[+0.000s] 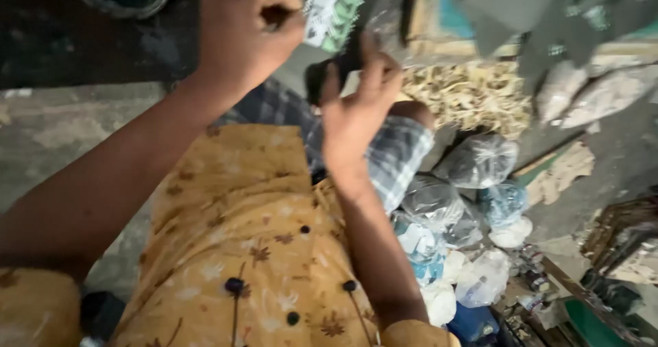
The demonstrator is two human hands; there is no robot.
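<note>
**A:** What have I got on the far left?

**B:** My left forearm comes up from the lower left corner. My left hand (243, 35) sits near the top, curled into a tight fist and pinching the edge of a green and white packet (336, 7). So that grip is narrow and holding the packet.

**A:** And below it?

**B:** A yellow flowered shirt (240, 244) with dark buttons fills the lower middle, with grey floor (62, 134) off to its left.

**A:** The other hand?

**B:** My right hand (356, 117) is just right of centre, palm facing me, fingers half spread and reaching up to the lower part of that same packet. A dark thing sits behind the fingers; I cannot tell what it is, nor whether the fingers actually clamp anything.

**A:** Further right?

**B:** Checked cloth (397, 151) lies under that wrist, then a heap of knotted clear plastic bags (476, 158) runs down toward the bottom. A pile of dry pale straw-like stuff (466, 97) sits above them.
</note>
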